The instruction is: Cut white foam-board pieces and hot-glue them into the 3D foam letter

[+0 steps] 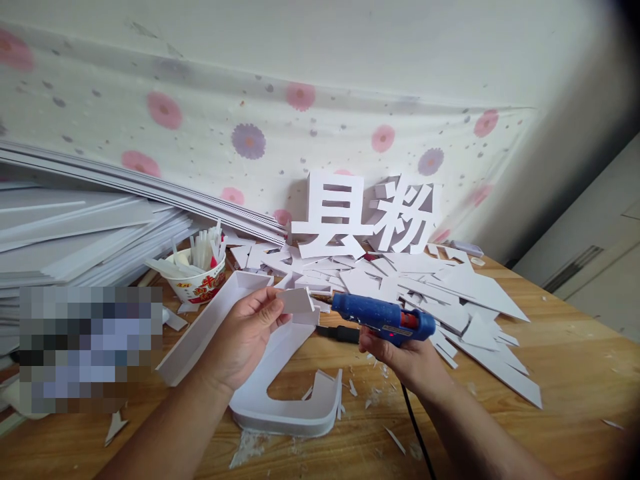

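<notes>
At the near side of the wooden table [575, 373], a black cable [417, 430] runs from under the person's right hand toward the bottom of the view, with small white shavings scattered beside it. A little farther on lies a large white shape [287, 427] with raised walls and a curved lower bend, partly covered by the left forearm.

Above this shape, the left hand [253, 327] pinches a small white piece [295, 301] between thumb and fingers. The right hand [403, 360] is wrapped around the grip of a blue glue gun [367, 312], whose nozzle points left, right at the piece's edge; whether they touch cannot be told. A black handle [340, 333] lies on the table, just below the gun.

Beyond, to the left, a printed bowl [190, 290] holds pale sticks [205, 248], near a stack of white boards [85, 233]; white offcuts [370, 283] spread to the right. Behind them, two white block characters [333, 217] stand upright before a flower-patterned sheet [200, 140] on the wall [310, 40].
</notes>
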Available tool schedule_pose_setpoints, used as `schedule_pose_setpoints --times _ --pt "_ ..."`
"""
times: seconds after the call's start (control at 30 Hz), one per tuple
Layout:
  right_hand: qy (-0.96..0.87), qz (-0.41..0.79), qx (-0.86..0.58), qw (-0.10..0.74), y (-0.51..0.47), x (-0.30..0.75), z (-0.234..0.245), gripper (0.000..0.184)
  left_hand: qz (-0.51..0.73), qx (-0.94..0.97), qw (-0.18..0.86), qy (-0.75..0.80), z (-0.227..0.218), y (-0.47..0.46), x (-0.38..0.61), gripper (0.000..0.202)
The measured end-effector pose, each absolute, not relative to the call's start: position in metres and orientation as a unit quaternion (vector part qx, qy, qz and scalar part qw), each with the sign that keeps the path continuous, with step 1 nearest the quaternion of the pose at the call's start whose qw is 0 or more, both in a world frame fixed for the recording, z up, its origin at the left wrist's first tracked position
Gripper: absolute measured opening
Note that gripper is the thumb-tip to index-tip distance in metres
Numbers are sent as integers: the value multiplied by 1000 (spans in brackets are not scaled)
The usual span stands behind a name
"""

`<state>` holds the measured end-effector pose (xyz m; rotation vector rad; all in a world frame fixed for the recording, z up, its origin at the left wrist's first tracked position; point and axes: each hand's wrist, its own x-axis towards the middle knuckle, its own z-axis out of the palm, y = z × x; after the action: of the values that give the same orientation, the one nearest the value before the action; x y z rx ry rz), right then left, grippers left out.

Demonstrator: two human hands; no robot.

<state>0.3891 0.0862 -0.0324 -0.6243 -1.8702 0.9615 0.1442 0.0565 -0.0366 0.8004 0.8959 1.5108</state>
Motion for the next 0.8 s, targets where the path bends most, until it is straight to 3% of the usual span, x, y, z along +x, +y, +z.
schedule_pose_setpoints --times 0.63,0.7,0.8 --pt "-768 394 -254 437 89 392 -28 12 678 333 522 395 -29 58 140 28" --pt "-761 387 -268 447 88 393 -28 13 672 377 469 432 -29 57 139 23" --pt "-760 361 -276 464 86 392 -28 13 658 490 261 509 -27 55 141 12"
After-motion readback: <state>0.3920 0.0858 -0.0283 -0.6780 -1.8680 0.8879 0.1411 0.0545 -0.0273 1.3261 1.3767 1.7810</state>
